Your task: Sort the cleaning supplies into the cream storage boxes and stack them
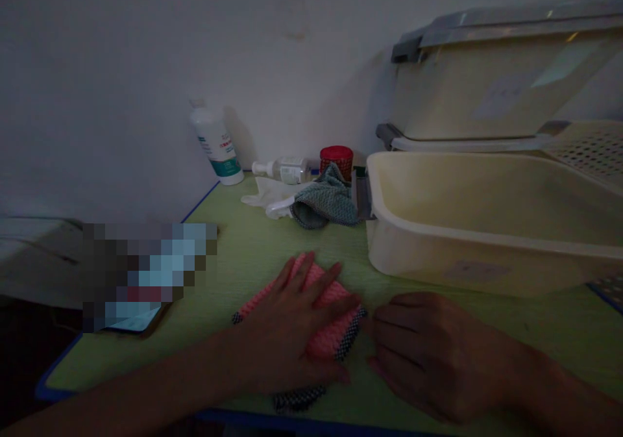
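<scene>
Pale wall [146,67] fills the top of the head view, with a blue-edged green table [233,229] below. Low in the middle, a pink cloth [326,345] with a checked edge lies on the table. The left hand [294,317] lies flat on it, fingers spread wide. At the lower right, the right hand [433,352] is curled up just beside the cloth's right corner; I cannot tell if it pinches anything. A cream bin [409,249] stands above that hand, at the right of the frame. The cloth could bunch up if the left hand pushes sideways, or slip down off the table if it gets pulled, because its bottom corner is close to the front edge. Swinging up, the right hand could bump the bin.
</scene>
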Demonstrator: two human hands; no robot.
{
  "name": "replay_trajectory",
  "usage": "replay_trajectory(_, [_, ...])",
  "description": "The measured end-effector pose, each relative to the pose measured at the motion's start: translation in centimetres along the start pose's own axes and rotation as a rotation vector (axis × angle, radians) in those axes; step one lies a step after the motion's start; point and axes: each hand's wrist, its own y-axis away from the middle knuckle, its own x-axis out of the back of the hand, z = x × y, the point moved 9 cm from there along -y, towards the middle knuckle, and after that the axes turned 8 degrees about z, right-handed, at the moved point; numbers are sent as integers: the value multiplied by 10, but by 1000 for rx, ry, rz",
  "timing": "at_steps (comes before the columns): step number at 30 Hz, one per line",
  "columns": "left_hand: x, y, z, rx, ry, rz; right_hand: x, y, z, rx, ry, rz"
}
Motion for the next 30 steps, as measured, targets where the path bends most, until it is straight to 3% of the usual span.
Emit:
replay_trajectory(3, [1,-9,-5,-11,-2,15,-1,-3,1,-14,23,41])
replay_trajectory(10, [3,-31,-19,-12,-43,54,-24,-4,29,-215,23,-69])
replay_trajectory(14, [5,-30,-19,-72,-67,62,-23,-1,36,-277,3,-60])
replay_trajectory(19, [6,-23,-17,-145,-93,64,-20,1,33,-244,5,-49])
replay_trajectory(25, [5,-20,-14,-76,-106,88,-20,0,32,-221,37,-46])
replay_trajectory(30, [1,-16,-11,58,-112,116,-23,0,33,-218,76,-51])
